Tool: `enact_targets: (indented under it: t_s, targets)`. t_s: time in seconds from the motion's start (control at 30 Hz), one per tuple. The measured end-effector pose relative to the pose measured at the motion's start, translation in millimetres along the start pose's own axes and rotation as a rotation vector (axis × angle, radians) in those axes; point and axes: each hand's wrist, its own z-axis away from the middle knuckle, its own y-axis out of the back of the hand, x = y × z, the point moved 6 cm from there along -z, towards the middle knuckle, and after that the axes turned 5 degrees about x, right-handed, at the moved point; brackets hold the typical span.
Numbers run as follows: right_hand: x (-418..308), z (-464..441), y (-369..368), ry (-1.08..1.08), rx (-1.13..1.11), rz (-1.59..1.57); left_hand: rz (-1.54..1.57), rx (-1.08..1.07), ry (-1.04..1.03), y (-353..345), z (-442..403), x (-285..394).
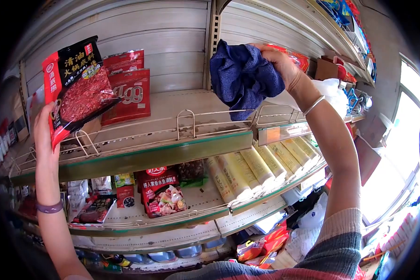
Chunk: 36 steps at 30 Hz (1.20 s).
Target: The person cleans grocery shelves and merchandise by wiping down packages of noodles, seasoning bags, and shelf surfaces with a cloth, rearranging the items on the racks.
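Observation:
My left hand (44,130) is closed on the lower left edge of a red and black food packet (81,84), holding it upright and tilted above the upper shelf at the left. Bunched in my right hand (277,65) is a dark blue cloth (245,77), raised over the same shelf near the metal upright. Behind the packet, red packets (130,95) stand on the upper shelf (168,109). A low wire rail (186,125) runs along the shelf's front edge.
Below, a lower shelf (205,207) holds a dark red packet (161,193), smaller packets and a row of yellow packs (242,172). Red bags (266,245) and white plastic bags lie at the lower right. Another shelf (303,23) juts out at the upper right.

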Motion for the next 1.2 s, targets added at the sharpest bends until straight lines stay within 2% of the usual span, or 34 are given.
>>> enact_targets:
  t_s: [0.03, 0.13, 0.27, 0.3, 0.4, 0.47, 0.53, 0.6, 0.67, 0.73, 0.87, 0.93, 1.0, 1.07, 1.13, 1.2]
  targets:
    - [-1.7, 0.8, 0.1, 0.005, -0.001, 0.005, 0.01, -0.011, -0.007, -2.2, 1.1, 1.1]
    - [4.0, 1.2, -3.2, -0.061, 0.021, 0.418, 0.013, 0.0, 0.007, -4.7, 5.9, 3.0]
    - [70.9, -2.8, -30.7, -0.45, -0.488, 1.022, 0.02, 0.04, -0.041, -19.4, 25.0, 13.6]
    - [71.4, -9.1, -39.3, -0.493, -0.481, 0.985, 0.017, 0.039, -0.033, -21.2, 27.3, 14.8]
    - [73.8, -32.7, -87.8, -0.386, -0.514, 0.87, 0.0, 0.067, -0.028, -21.9, 29.4, 16.9]
    - [80.5, -52.5, -134.5, -0.336, -0.711, 0.987, -0.006, 0.071, -0.03, -18.6, 28.5, 15.9]
    - [77.2, -67.2, -179.8, -0.184, -0.863, 0.942, -0.005, 0.062, -0.03, -18.8, 28.6, 14.8]
    - [84.6, -86.3, -211.5, -0.109, -0.79, 0.879, 0.014, 0.034, -0.035, -19.0, 27.9, 14.2]
    - [95.7, -101.5, -234.5, -0.107, -0.665, 0.762, 0.01, 0.119, -0.01, -18.0, 29.5, 14.5]
    - [103.8, -105.1, -241.2, -0.149, -0.6, 0.599, 0.044, 0.029, 0.012, -10.5, 13.9, 8.7]
    - [99.8, -90.3, -195.1, -0.178, -0.695, 0.855, 0.057, 0.145, -0.005, -8.1, 15.8, 9.2]
    - [97.5, -70.7, -144.6, -0.265, -0.683, 0.887, 0.073, 0.099, 0.025, 6.4, 0.6, 2.0]
    - [95.0, -48.4, -86.1, -0.407, -0.514, 0.999, 0.064, 0.106, 0.024, 5.5, 1.1, 2.8]
    - [76.7, -19.1, -51.2, -0.375, -0.465, 1.105, 0.069, 0.114, 0.03, 5.3, 0.8, 2.3]
    - [78.8, -0.2, 4.1, -0.589, -0.303, 1.092, 0.066, 0.114, 0.036, 5.9, -0.1, 2.8]
    - [66.7, 12.4, 38.5, -0.544, -0.201, 1.337, 0.062, 0.109, 0.047, 6.8, -0.5, 1.9]
